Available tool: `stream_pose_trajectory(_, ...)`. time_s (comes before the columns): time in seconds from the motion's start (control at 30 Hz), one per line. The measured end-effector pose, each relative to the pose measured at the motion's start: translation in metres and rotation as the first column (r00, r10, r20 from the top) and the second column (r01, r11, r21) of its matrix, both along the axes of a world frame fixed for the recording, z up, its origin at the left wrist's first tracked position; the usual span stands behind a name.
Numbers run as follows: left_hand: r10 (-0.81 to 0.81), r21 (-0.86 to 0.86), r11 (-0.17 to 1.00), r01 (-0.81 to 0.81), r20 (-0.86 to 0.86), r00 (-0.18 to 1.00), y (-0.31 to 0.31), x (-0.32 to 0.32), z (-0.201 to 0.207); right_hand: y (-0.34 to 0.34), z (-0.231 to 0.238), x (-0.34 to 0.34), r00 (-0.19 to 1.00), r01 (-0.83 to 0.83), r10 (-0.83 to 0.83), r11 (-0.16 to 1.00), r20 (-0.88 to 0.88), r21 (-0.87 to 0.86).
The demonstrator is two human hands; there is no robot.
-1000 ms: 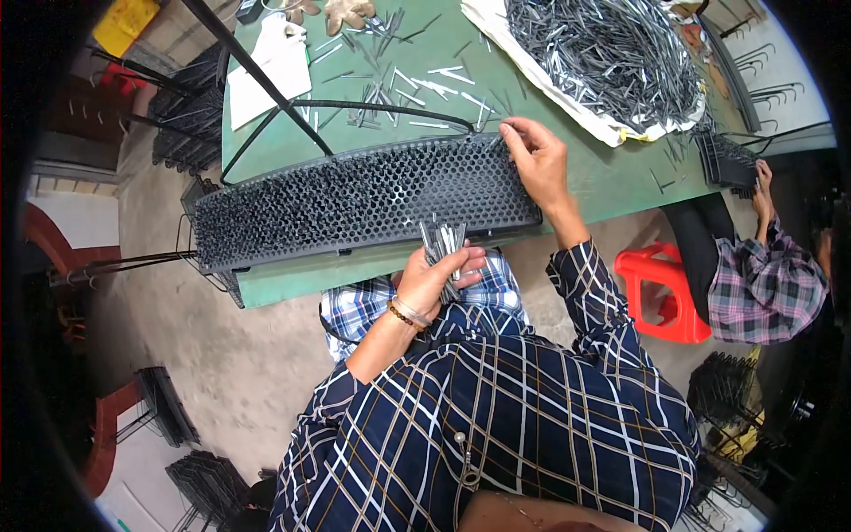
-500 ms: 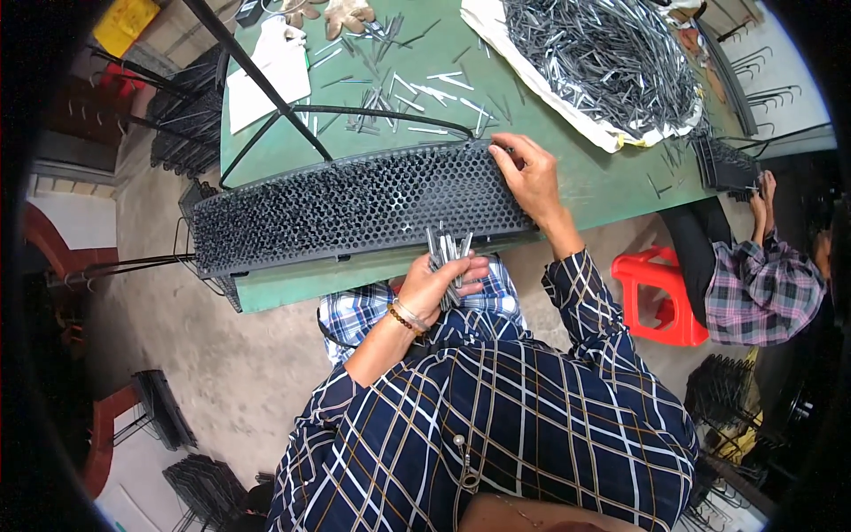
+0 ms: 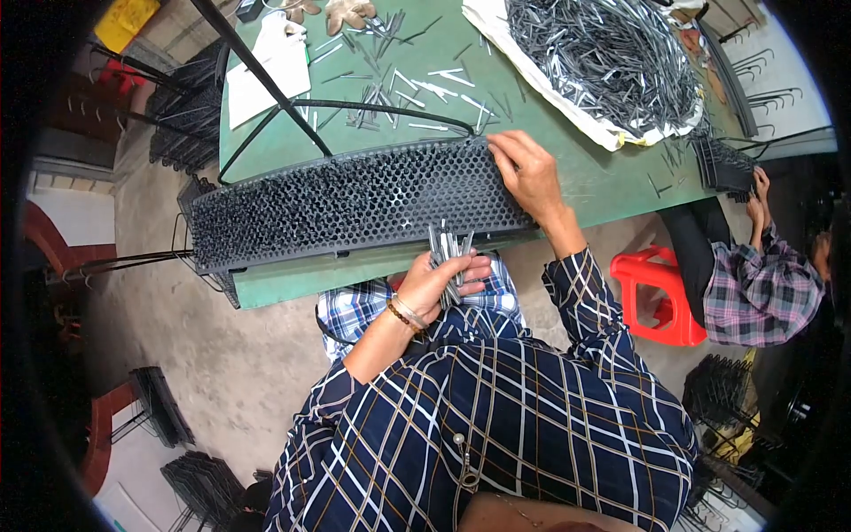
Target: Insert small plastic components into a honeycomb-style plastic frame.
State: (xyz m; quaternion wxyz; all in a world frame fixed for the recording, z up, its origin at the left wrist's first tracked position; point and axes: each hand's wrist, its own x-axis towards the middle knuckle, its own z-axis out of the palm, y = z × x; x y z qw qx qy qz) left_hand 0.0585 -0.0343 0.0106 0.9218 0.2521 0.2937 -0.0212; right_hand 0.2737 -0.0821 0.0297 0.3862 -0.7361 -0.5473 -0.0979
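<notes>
A long black perforated rack (image 3: 355,204) lies along the near table edge, its many round holes facing up. The holes on its left and middle part look filled with dark pieces; toward the right they look plainer. Below its near edge, my left hand (image 3: 434,282) is closed round a bundle of thin grey metal strips (image 3: 450,253), their ends fanning out past the fingers. My right hand (image 3: 530,175) is at the rack's far right corner, thumb and index finger pinched together at the edge. Anything between those fingertips is too small to see.
On the green table (image 3: 585,186) are a white sack (image 3: 612,142) heaped with metal strips, scattered strips (image 3: 381,93), a white sheet (image 3: 244,97) and gloves (image 3: 348,13). Black bars (image 3: 257,66) cross behind the rack. To the right, a co-worker (image 3: 762,288) sits near a red stool (image 3: 634,270).
Both hands stay nearly in place. The right hand's fingertips have shifted very slightly at the rack's corner; the bundle is still in my left hand.
</notes>
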Motion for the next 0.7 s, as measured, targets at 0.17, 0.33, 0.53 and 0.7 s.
stream_pose_trajectory(0.17, 0.042, -0.025, 0.999, -0.042, -0.006, 0.999, -0.001, 0.0, 0.001, 0.0, -0.004, 0.0, 1.0, 0.011, -0.01, 1.0, 0.025, -0.016)
stream_pose_trajectory(0.33, 0.077, -0.028, 0.997, -0.076, 0.028, 0.997, 0.0, 0.001, 0.001, -0.002, 0.006, -0.009, 0.999, 0.021, -0.021, 1.0, 0.036, -0.007)
stream_pose_trajectory(0.53, 0.183, 0.008, 0.983, -0.184, 0.055, 0.982, 0.001, 0.002, 0.008, -0.027, 0.018, -0.048, 0.689, -0.302, 0.043, 0.925, -0.724, -0.232)
stream_pose_trajectory(0.7, 0.143, 0.087, 0.985, -0.151, 0.094, 0.985, 0.0, 0.002, 0.011, -0.033, 0.014, -0.065, 0.415, -0.332, -0.015, 0.929, -0.91, -0.167)
